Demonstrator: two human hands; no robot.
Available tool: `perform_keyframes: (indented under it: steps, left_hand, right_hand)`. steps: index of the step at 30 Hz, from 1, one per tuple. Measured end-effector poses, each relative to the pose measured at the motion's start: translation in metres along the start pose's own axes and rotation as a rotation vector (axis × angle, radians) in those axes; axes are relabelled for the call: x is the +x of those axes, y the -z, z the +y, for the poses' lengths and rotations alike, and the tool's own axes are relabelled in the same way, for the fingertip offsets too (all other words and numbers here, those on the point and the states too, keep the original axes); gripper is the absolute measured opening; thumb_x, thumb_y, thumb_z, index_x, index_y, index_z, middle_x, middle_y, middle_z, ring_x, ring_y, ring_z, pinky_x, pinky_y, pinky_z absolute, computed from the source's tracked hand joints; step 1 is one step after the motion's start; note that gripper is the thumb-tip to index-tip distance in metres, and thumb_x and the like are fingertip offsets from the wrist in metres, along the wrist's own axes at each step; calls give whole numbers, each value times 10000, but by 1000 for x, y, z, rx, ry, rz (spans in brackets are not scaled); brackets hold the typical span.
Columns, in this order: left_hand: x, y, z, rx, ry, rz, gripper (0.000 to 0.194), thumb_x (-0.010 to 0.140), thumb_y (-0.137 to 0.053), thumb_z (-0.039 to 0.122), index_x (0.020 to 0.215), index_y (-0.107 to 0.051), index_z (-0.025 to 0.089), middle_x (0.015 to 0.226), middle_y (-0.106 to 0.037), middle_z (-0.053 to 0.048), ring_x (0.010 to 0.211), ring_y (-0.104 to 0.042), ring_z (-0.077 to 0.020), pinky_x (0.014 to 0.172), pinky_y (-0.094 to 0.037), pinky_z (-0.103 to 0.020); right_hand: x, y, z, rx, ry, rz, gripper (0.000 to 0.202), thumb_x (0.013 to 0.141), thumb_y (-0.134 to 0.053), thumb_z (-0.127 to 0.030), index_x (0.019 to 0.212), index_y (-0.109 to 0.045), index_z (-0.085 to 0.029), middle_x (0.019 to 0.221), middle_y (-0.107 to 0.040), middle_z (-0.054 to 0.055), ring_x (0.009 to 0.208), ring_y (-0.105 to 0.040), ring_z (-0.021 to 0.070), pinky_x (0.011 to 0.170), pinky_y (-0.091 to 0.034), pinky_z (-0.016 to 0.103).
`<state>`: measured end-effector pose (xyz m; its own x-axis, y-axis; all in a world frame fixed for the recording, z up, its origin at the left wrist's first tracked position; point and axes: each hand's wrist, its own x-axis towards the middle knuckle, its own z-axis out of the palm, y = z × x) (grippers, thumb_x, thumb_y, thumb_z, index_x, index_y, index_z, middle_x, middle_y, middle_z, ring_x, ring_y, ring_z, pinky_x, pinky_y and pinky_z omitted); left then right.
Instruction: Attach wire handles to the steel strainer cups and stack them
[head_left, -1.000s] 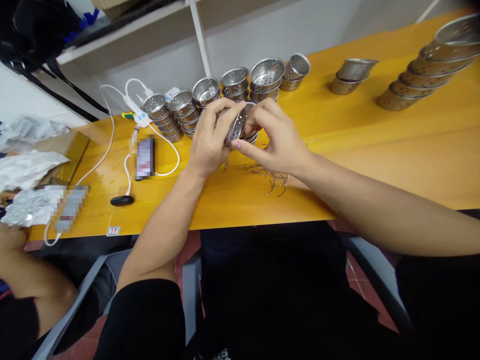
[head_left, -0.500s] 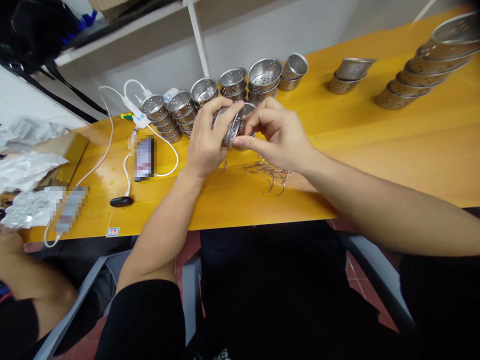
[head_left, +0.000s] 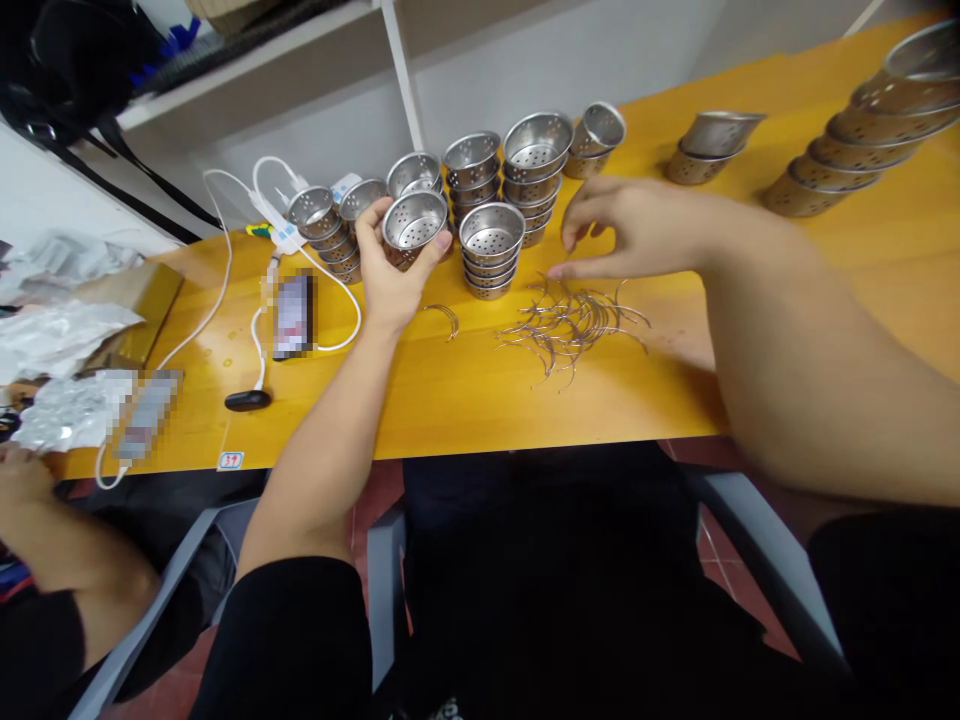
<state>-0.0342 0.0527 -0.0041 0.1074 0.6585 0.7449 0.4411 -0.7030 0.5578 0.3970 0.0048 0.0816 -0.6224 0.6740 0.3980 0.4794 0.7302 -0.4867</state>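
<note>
The hands are no longer working together on the cup (head_left: 413, 226): the left hand (head_left: 390, 275) is now holding it alone, fingers wrapped round its wall, mouth up, just left of the nearest stack (head_left: 490, 250). The right hand (head_left: 637, 228) has let go and is reaching, empty and loosely spread, to the wires (head_left: 570, 325) lying just right of that stack, fingertips touching them, so fitting on this cup seems finished.
</note>
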Motion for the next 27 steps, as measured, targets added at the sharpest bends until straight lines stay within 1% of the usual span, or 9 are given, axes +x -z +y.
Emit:
perform_keyframes:
  steps: [2,4,7,9,11,13,16,21,27]
  left_hand:
    - [-2,-4,3,-6,5,-32,1157,1071,-709,1120,1895,-377,378,1754,-714,-189,1637,-790,-348,1458,-647,-592]
    - [-3,-4,12,-15,-3,-61,1148,1083,-690,1116,1912,-394,378,1772,-721,-197,1643,-792,-345,1436,-672,-589]
    - [-3,0,32,10,-30,-115,1136,1090,-672,1114,1945,-435,406,1874,-669,-187,1752,-732,-362,1466,-661,-595]
    - [-3,0,45,19,-36,-141,1132,1089,-675,1110,1955,-456,415,1908,-653,-178,1784,-713,-370,1496,-641,-606]
    - [-3,-4,55,-10,-6,-146,1131,1083,-704,1097,1942,-482,397,1892,-676,-182,1789,-713,-383,1543,-596,-640]
    - [-4,-13,57,-54,38,-133,1123,1082,-727,1081,1929,-492,381,1877,-692,-189,1814,-695,-402,1588,-541,-674]
    - [-5,-28,51,-61,21,-153,1116,1125,-688,1056,1975,-401,391,1947,-638,-203,1871,-648,-406,1611,-510,-670]
    - [-6,-43,48,-87,-21,-198,1060,1211,-589,997,2031,-235,427,2035,-553,-199,1931,-595,-386,1631,-487,-657]
    - [-10,-52,47,-129,-43,-270,996,1278,-515,925,2052,-154,413,2023,-564,-208,1922,-618,-381,1603,-522,-645]
  right_hand:
    - [-1,-8,19,-59,-33,-167,784,895,-1085,-1050,982,-901,-293,1035,-840,123,858,-719,283,891,-677,532]
    - [1,-16,23,-87,-46,-223,783,895,-1095,-1030,1013,-922,-275,1019,-861,125,820,-725,272,833,-663,516]
    - [3,-21,5,-124,-68,-93,803,983,-970,-1068,1123,-918,-279,1120,-885,167,902,-758,334,943,-694,609]
    - [4,-20,-16,-92,-87,82,776,1060,-873,-1060,1264,-914,-312,1280,-898,193,1064,-789,399,1107,-685,694]
    - [6,-22,-37,-5,-87,235,714,1102,-852,-1013,1494,-880,-416,1496,-892,153,1283,-786,433,1302,-641,708]
    - [8,-27,-54,62,-58,294,775,1105,-866,-981,1709,-792,-502,1669,-848,93,1451,-753,446,1401,-616,696]
    - [12,-39,-70,114,11,282,981,1090,-880,-970,1893,-702,-435,1825,-763,108,1574,-734,500,1444,-610,739]
    - [17,-53,-78,139,6,281,959,1119,-831,-972,1890,-738,-409,1795,-775,140,1604,-756,540,1460,-622,728]
    - [19,-59,-72,135,24,348,796,1142,-750,-1009,1683,-884,-441,1679,-829,153,1545,-776,532,1371,-689,752]
